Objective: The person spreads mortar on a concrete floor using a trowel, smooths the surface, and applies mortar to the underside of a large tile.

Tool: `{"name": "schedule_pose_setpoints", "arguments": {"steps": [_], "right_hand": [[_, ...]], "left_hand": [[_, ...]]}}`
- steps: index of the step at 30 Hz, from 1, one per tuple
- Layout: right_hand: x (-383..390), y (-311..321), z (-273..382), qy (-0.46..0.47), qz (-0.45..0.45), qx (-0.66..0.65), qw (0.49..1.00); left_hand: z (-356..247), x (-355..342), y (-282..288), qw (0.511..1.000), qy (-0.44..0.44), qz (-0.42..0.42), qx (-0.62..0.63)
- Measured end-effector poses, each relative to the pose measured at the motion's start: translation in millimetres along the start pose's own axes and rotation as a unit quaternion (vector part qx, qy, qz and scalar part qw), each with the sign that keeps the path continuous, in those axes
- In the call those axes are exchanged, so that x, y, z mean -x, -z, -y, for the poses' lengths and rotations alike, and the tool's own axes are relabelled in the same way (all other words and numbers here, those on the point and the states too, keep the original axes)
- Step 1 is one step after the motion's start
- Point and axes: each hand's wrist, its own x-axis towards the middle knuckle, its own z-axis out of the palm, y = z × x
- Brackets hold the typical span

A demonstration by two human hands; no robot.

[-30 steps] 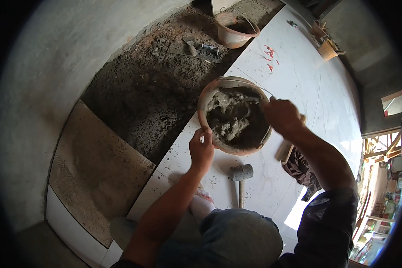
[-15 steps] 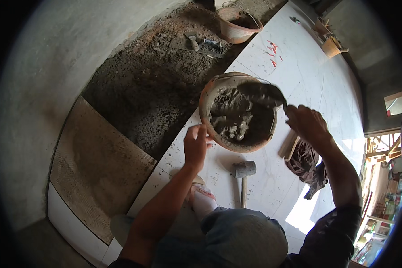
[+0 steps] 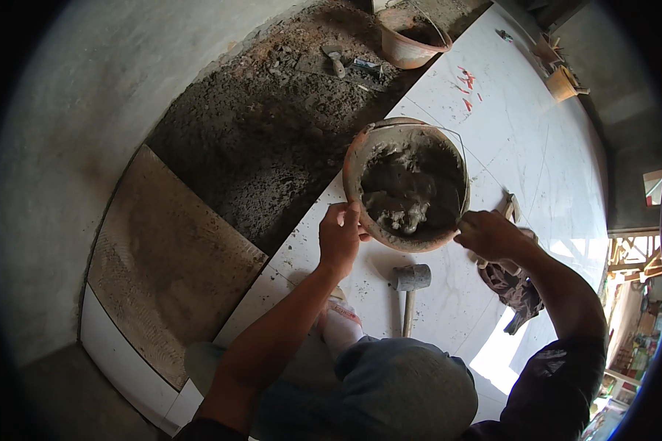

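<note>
A round orange-rimmed bucket (image 3: 357, 158) of wet grey mortar (image 3: 408, 184) stands over the white tiles. My left hand (image 3: 340, 235) grips its lower-left rim, thumb and fingers curled round it. My right hand (image 3: 478, 234) is closed at the bucket's right rim on what looks like a trowel handle, its blade hidden or lost in the mortar. Just below, a rubber mallet (image 3: 412, 277) lies on the tiles. A dark bunched cloth (image 3: 509, 290) and a wooden-handled tool lie right of it, partly behind my right arm.
A bare mortar bed (image 3: 250, 140) runs along the wall (image 3: 88, 110), with a trowel (image 3: 336, 62) and a second bucket (image 3: 412, 51) on it. A mortar-coated tile (image 3: 169, 257) lies lower left. Red spacers (image 3: 467, 88) and a yellow pail (image 3: 563, 83) sit on the white tiling (image 3: 529, 147).
The bucket has moved slightly right in view. My right hand rose rightward with a dark trowel blade over the mortar, then came down lower at the rim; the blade no longer clearly shows.
</note>
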Motion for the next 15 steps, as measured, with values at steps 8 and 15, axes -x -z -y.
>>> {"name": "schedule_pose_setpoints", "arguments": {"steps": [8,15], "right_hand": [[-3.6,21.8,55.1,-0.055,0.008,-0.189,0.980],[1.7,-16.4,18.9,-0.101,0.099,-0.542,0.829]], "left_hand": [[11.5,22.7,-3.5,1.000,-0.007,-0.019,0.007],[15.3,20.7,-0.7,0.998,0.019,0.022,0.058]]}}
